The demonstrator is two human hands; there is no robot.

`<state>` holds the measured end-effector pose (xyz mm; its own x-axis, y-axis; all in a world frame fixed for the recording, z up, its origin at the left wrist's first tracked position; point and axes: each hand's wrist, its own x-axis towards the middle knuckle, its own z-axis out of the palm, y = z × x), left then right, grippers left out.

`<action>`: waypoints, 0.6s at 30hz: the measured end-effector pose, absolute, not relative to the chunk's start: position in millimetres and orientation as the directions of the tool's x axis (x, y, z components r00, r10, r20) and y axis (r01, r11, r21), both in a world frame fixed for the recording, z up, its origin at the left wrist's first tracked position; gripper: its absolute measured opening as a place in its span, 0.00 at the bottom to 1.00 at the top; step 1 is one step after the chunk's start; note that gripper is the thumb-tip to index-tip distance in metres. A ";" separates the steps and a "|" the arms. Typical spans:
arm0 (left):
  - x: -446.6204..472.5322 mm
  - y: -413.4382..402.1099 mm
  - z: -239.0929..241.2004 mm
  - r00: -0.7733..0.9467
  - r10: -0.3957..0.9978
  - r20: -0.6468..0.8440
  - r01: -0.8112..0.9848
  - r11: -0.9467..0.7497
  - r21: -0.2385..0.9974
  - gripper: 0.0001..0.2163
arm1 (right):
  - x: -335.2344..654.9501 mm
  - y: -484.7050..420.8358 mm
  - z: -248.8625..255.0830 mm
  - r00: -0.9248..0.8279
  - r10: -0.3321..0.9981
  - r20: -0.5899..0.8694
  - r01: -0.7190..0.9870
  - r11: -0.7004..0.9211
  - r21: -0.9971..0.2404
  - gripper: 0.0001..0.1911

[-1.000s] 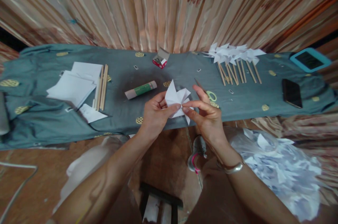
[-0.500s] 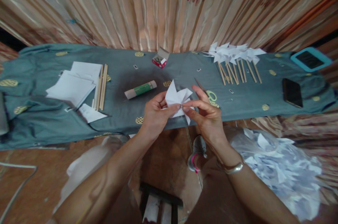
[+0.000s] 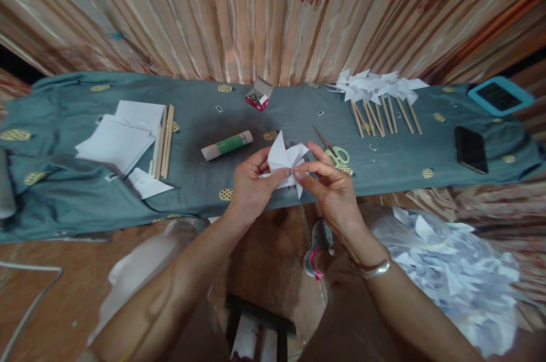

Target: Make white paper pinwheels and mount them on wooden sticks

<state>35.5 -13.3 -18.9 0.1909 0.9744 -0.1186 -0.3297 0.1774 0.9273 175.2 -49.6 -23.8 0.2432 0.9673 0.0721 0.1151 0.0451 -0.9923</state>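
A white paper pinwheel (image 3: 279, 153) with folded, pointed blades is held above the front edge of the table. My left hand (image 3: 252, 181) is closed on its left side, the thumb lying over the paper near the centre. From the right, my right hand (image 3: 334, 186) pinches the pinwheel's centre between thumb and index finger. Whether a small pin sits between those fingertips is too small to tell. Just beyond the right hand lie scissors (image 3: 340, 154) with pale green handles. A glue stick (image 3: 227, 145) with a green label lies to the left, beyond my left hand.
A small open red box (image 3: 257, 100) of metal bits stands at the back. White paper sheets (image 3: 114, 143) and wooden sticks (image 3: 167, 143) lie left. Several pinwheels on sticks (image 3: 373, 89), a phone (image 3: 470, 149) and a blue-framed tablet (image 3: 500, 96) lie right. A bag of folded paper (image 3: 456, 271) stands below.
The fingers of my right hand have drawn in slightly to the left, against the pinwheel's centre. The pinwheel has shifted and tilted a little. My left hand keeps its hold.
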 end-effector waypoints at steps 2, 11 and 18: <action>36.2 -12.1 -20.1 0.189 0.976 -0.107 -0.316 0.164 0.935 0.19 | 175.2 -49.1 -24.7 0.239 0.970 0.038 0.076 0.020 -0.997 0.10; 37.5 -9.7 -20.5 0.175 0.981 -0.089 -0.276 0.136 0.952 0.17 | 174.3 -45.3 -27.7 0.252 0.968 0.005 0.029 -0.003 -1.000 0.11; 36.6 -6.5 -21.9 0.165 0.985 -0.055 -0.230 0.093 0.969 0.18 | 172.3 -42.2 -27.7 0.266 0.964 -0.017 0.042 -0.029 -0.999 0.14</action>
<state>36.6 -6.5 -21.9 0.1651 0.9847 -0.0550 -0.2301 0.0927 0.9687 172.3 -42.2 -27.7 0.2665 0.9637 -0.0170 0.0421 -0.0293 -0.9987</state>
